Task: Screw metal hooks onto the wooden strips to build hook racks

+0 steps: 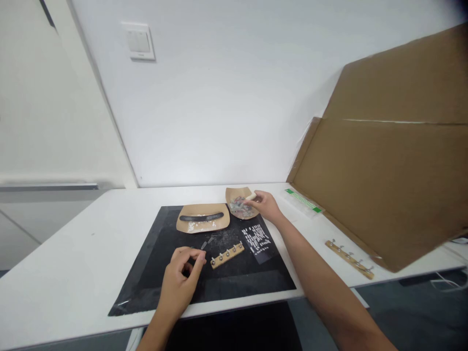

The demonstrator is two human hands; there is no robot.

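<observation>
Black mat (139, 287) covers the middle of the white bench (73, 263), and most of the trouble here would come from small, light things lying loose. The right hand (269, 206) pinches a pale piece (251, 196) just above the far bowl (232, 192). If that grip slackened, the piece could drop among the mixed bits (241, 208) and be hard to pick out; a wrist dipping too low might tip the bowl, whose near part lies over the mat's edge.

The left hand (181, 273) has thumb and forefinger brought narrowly together at the near end of the hook rack (227, 256); whether anything is between them I cannot tell. A knock from it could skew the rack or scatter the clear slips (208, 242) just beyond.

White chips (257, 236) sit in loose rows on the right of the mat, close to the right forearm, so a dragging sleeve-less arm might sweep them out of order. Behind the slips, the tray (187, 209) carries a dark strip (201, 217) and white crumbs, which a bump could spill.
</observation>
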